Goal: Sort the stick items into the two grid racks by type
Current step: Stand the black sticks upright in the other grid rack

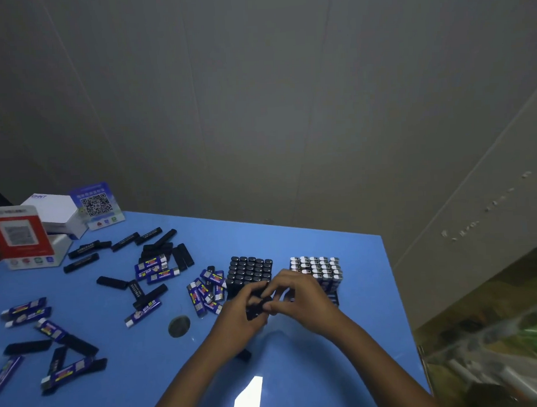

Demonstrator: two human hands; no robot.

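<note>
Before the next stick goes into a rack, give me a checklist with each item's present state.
1. Black stick in hand: ok, both the left hand and right hand have a grip on it.
2. Matching rack close by: ok, black rack sits just beyond the hands.
3. Free slot in the black rack: cannot tell, hands cover its near rows.
4. Types kept apart: ok, silver-topped rack shows only silver tops.
5. Loose sticks left to sort: not ok, many lie on the blue table.
</note>
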